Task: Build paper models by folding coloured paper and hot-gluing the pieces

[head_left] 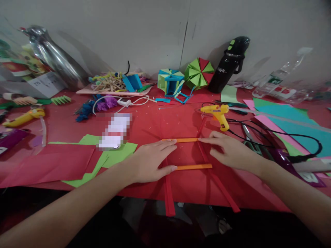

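Along the red bench, at far left, a yellow glue gun lies on its side. Next come red paper and green paper, with a phone on the green.

Just right of these, the left hand lies palm down, its grip open and flat. Its fingertips touch the left part of the far orange strip, and its thumb touches the left end of the near orange strip. Under this hand, the left red strip shows from the wrist side down to the near edge, its long axis running nearly away from the person.

Both orange strips lie crosswise, long axes left to right and roughly parallel, one beyond the other, between the hands. The right red strip slants, its near end pointing to the right and its far part passing by the right end of the far orange strip.

The right hand has a loose, open grip: forefinger out, its tip on that right end, the other fingers bent. Beyond it stands another glue gun; farther right are scissors and blue paper.
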`<control>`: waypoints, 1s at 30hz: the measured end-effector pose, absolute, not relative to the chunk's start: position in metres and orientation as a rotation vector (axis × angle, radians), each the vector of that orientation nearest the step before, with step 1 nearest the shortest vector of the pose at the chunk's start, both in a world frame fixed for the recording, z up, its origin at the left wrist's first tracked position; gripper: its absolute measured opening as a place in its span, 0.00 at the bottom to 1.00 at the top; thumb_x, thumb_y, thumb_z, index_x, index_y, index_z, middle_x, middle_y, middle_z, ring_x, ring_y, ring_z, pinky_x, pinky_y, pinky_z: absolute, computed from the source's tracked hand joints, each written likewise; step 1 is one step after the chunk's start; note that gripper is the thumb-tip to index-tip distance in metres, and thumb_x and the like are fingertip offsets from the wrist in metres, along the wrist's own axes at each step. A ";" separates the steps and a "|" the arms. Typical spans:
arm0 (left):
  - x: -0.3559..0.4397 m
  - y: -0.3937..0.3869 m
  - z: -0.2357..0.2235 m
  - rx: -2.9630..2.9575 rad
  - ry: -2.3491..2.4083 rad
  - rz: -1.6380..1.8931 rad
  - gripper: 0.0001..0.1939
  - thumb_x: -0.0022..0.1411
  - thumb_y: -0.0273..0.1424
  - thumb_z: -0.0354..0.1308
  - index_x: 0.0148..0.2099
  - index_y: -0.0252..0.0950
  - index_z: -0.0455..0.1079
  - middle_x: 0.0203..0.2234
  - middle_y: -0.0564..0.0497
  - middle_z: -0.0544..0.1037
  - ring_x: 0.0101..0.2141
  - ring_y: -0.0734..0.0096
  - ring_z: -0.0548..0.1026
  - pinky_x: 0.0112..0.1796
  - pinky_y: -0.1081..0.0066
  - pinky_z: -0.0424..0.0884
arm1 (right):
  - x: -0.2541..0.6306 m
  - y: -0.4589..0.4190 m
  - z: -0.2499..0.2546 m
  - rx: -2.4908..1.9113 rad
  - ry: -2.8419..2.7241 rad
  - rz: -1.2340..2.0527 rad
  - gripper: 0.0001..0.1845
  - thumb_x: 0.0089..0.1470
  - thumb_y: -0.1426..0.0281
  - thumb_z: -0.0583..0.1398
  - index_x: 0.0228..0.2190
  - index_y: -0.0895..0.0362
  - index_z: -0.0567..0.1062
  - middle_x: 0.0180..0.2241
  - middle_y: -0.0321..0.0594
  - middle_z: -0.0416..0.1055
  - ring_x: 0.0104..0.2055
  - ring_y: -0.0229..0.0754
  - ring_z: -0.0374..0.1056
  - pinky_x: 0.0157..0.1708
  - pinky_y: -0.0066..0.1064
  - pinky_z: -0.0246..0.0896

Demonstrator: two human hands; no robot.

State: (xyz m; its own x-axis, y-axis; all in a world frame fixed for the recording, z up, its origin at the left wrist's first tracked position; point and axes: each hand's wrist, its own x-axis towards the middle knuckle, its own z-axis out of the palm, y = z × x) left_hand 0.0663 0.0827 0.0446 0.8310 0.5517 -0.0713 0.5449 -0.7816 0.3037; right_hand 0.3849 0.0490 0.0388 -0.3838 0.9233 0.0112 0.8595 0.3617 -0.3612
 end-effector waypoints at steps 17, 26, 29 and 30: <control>0.068 0.082 0.047 2.732 0.832 0.023 0.34 0.70 0.52 0.45 0.70 0.37 0.56 0.69 0.45 0.58 0.66 0.55 0.60 0.63 0.56 0.60 | 0.372 0.060 0.055 -1.446 -2.057 0.617 0.16 0.59 0.64 0.60 0.48 0.51 0.76 0.49 0.40 0.78 0.53 0.48 0.72 0.58 0.45 0.65; 0.069 0.080 0.049 2.720 0.859 -0.005 0.34 0.71 0.52 0.44 0.70 0.39 0.55 0.70 0.48 0.55 0.67 0.56 0.59 0.62 0.54 0.61 | 0.379 0.039 0.049 -1.473 -2.107 0.585 0.17 0.61 0.65 0.58 0.52 0.50 0.74 0.54 0.40 0.75 0.57 0.48 0.70 0.61 0.46 0.62; 0.069 0.079 0.050 2.719 0.870 0.004 0.34 0.70 0.52 0.45 0.70 0.38 0.56 0.70 0.47 0.56 0.66 0.56 0.59 0.63 0.55 0.61 | 0.382 0.037 0.042 -1.412 -2.164 0.522 0.17 0.60 0.68 0.58 0.51 0.49 0.74 0.55 0.40 0.73 0.59 0.48 0.68 0.62 0.47 0.59; 0.069 0.079 0.050 2.718 0.877 0.006 0.34 0.70 0.52 0.45 0.70 0.38 0.57 0.70 0.48 0.56 0.66 0.56 0.60 0.63 0.55 0.61 | 0.383 0.036 0.039 -1.391 -2.176 0.511 0.17 0.59 0.69 0.58 0.50 0.49 0.73 0.55 0.40 0.73 0.59 0.49 0.67 0.62 0.47 0.60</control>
